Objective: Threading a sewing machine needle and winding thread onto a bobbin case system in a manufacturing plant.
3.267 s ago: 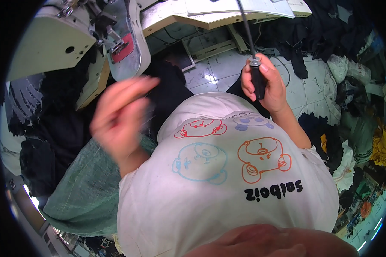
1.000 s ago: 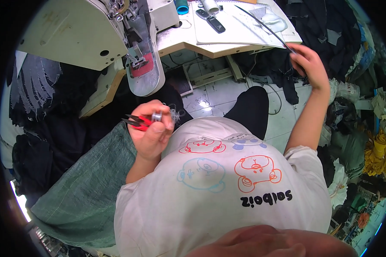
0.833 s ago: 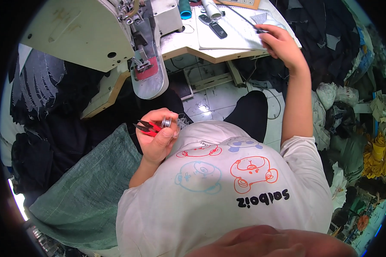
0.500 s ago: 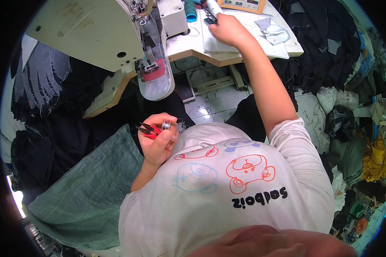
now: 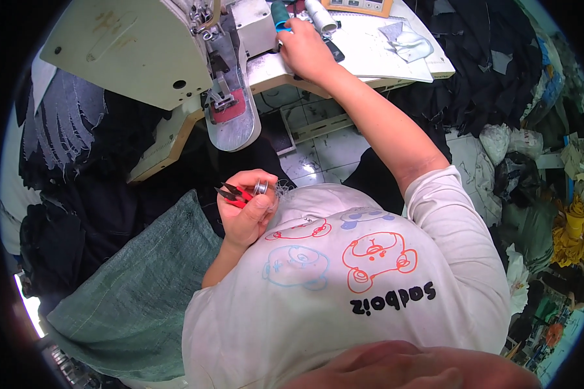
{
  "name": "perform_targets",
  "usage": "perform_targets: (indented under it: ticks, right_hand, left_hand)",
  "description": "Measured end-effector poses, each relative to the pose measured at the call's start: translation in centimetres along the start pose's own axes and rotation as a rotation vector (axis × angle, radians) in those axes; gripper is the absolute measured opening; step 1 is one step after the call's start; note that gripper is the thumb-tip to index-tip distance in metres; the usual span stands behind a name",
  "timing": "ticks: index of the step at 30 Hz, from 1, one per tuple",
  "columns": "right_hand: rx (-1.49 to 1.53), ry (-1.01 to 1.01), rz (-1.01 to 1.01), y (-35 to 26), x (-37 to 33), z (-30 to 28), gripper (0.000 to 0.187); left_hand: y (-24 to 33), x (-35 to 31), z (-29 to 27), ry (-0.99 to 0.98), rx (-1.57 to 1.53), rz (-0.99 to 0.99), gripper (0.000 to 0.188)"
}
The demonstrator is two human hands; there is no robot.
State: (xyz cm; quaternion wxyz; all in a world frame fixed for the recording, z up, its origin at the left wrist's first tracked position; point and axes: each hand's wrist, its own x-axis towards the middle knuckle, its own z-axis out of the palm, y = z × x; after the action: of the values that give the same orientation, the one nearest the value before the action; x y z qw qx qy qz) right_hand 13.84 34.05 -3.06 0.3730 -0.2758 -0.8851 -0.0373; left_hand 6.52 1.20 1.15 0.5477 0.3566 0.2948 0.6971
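Note:
My left hand (image 5: 242, 223) is held in front of my shirt, closed round red-handled thread snips (image 5: 239, 196) with dark blades pointing left. The same fingers pinch a small metal bobbin (image 5: 261, 187), and a tuft of loose pale thread (image 5: 283, 192) hangs beside it. On the machine table my right hand (image 5: 307, 53) reaches out with curled fingers, right by the blue-rimmed end of a teal thread spool (image 5: 279, 11). What its fingertips hold, if anything, is hidden. A white thread cone (image 5: 321, 17) lies just right of it, and a dark flat object (image 5: 334, 50) shows beside the hand.
A sewing machine (image 5: 126, 48) with a narrow metal arm (image 5: 235, 133) stands ahead on the left. The table (image 5: 266, 70) carries an open notebook (image 5: 363, 48), a folded cloth (image 5: 410, 44) and a control panel (image 5: 363, 6). Dark fabric piles (image 5: 480, 78) and a green woven sack (image 5: 136, 292) flank me.
My right hand has moved left across the table, from the white cone to the teal spool. My left hand has shifted slightly right, still holding the snips and bobbin.

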Motion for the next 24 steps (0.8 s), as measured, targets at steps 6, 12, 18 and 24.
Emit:
perform_targets:
  ticks: [6, 12, 18, 24]
  right_hand:
    - [0.099, 0.332, 0.126, -1.1, 2.5, -4.3, 0.011]
    - [1.727, 0.269, 0.213, -2.5, -4.2, -20.4, 0.018]
    - [1.088, 0.5, 0.2, 1.1, -10.9, -31.6, 0.018]
    - [0.774, 0.579, 0.277, 3.3, -14.2, -31.3, 0.018]
  left_hand:
    - [0.1, 0.3, 0.2, 0.031, -0.005, -0.064, 0.031]
    - [-0.6, 0.9, -0.3, 0.126, 0.043, -0.084, 0.031]
    - [-2.7, 2.1, 0.7, -0.011, 0.077, -0.186, 0.034]
    - [-3.3, 2.4, 1.5, -0.053, 0.143, -0.14, 0.037]
